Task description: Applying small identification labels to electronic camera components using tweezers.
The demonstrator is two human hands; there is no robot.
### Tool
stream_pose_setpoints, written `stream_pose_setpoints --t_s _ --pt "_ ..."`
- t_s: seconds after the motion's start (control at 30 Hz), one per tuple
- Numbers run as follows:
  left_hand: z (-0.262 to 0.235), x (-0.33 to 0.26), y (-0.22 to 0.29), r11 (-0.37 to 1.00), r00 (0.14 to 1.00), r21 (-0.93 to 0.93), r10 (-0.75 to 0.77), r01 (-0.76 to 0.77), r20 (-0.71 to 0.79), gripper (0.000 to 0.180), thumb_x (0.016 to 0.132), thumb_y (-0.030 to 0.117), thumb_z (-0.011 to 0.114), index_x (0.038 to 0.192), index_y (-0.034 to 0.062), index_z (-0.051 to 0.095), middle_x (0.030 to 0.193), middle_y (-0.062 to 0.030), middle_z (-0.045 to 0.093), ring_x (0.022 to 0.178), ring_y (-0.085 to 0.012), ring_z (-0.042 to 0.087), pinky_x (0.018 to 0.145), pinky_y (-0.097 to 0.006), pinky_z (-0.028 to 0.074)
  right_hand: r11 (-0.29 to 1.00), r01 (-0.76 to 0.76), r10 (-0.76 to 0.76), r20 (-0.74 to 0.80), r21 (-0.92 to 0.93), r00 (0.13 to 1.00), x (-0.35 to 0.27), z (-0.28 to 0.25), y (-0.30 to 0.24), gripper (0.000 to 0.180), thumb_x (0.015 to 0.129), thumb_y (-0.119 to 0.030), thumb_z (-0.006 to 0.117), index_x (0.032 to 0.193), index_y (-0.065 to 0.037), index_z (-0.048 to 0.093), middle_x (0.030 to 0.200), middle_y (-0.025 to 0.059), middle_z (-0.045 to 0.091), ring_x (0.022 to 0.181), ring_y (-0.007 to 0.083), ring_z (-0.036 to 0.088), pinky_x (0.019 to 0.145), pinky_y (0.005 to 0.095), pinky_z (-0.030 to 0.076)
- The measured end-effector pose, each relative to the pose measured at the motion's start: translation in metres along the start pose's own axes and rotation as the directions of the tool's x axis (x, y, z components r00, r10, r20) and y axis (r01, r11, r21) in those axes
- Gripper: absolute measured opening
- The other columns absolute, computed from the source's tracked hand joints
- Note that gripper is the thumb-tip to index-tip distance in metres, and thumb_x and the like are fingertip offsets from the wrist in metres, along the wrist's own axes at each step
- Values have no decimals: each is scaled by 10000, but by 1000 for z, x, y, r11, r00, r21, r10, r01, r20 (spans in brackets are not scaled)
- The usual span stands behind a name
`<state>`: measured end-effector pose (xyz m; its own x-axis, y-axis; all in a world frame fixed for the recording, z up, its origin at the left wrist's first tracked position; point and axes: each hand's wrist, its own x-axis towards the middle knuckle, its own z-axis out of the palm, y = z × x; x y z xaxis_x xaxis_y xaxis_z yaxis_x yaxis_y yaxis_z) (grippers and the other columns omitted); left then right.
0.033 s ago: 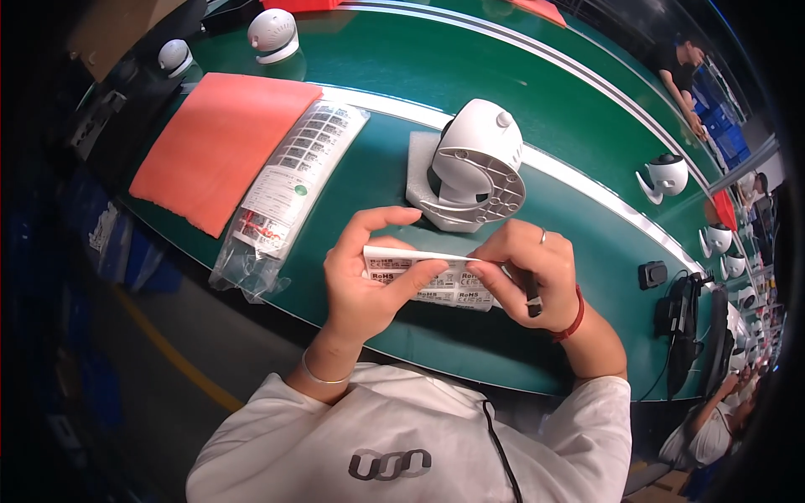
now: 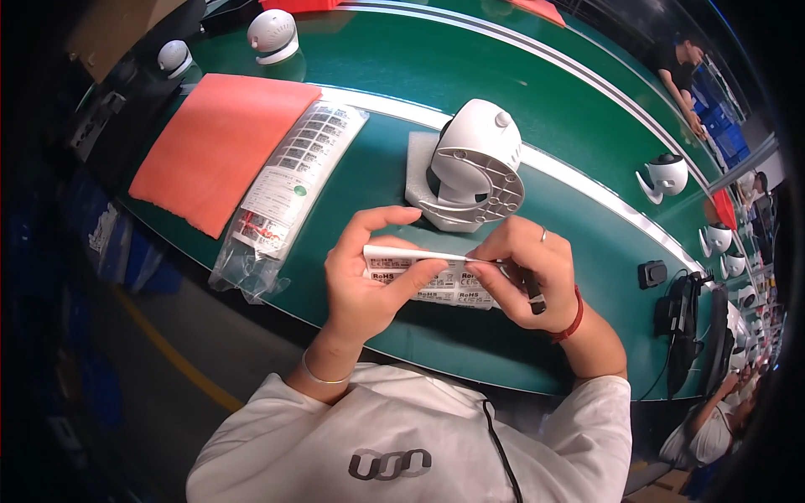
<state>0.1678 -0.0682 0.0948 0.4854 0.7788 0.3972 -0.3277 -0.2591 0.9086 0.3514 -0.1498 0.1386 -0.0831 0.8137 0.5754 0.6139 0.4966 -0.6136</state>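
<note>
Left hand (image 2: 366,281), right hand (image 2: 528,268) pinch label sheet (image 2: 428,281) over green bench (image 2: 360,180).

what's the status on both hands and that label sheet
Left hand and right hand both pinching white label sheet. White device just beyond, apart. Nothing blocking.

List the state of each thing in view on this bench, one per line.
White sheet of printed labels: held off the green bench top by both hands.
Left hand: gripping the sheet's left end.
Right hand: pinching the sheet's top edge, black pen tucked in its fingers.
White dome-shaped plastic device: tipped, ribbed underside showing, on grey foam pad.
Clear plastic bag of label sheets: lying flat.
</note>
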Motion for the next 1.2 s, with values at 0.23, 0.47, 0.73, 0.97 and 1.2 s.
stream_pose_setpoints --t_s 0.23,0.47,0.73,0.97,1.2 --pt "0 -1 -7 997 1000 -79 5 -5 4 536 802 -48 732 1258 4 456 903 -123 702 847 -130 663 732 -234 525 996 -61 62 24 -58 998 7 -13 -8 95 802 15 689 894 -8 676 741 79 599 626 171 571 531 290 429" --pt "-4 2 -11 995 991 -5 101 -102 -91 543 809 -55 714 1275 7 444 913 -129 701 849 -138 667 736 -246 534 997 -46 20 -339 -69 941 -5 -52 -12 508 970 -363 347 793 26 621 738 92 584 638 149 469 577 277 340" --pt "-5 3 -14 977 983 175 143 -122 -113 530 800 -38 728 1260 16 470 913 -128 710 834 -142 682 704 -254 548 841 -385 442 -74 380 894 -2 -57 -24 382 712 55 790 1077 40 679 833 44 641 743 95 620 654 201 497" --pt "-4 2 -13 962 981 237 165 -138 -100 525 800 -58 719 1256 12 468 942 -133 715 849 -143 683 707 -247 547 994 -83 81 39 66 996 3 -44 -18 401 754 48 746 1145 -14 682 881 82 635 819 183 639 703 291 519" --pt "-4 0 -15 965 983 203 177 -164 -50 528 799 -67 717 1258 0 463 949 -138 715 859 -148 681 721 -248 545 999 -46 47 39 -15 998 0 -33 -7 279 757 38 728 1031 -8 711 883 115 714 746 248 671 685 301 524"
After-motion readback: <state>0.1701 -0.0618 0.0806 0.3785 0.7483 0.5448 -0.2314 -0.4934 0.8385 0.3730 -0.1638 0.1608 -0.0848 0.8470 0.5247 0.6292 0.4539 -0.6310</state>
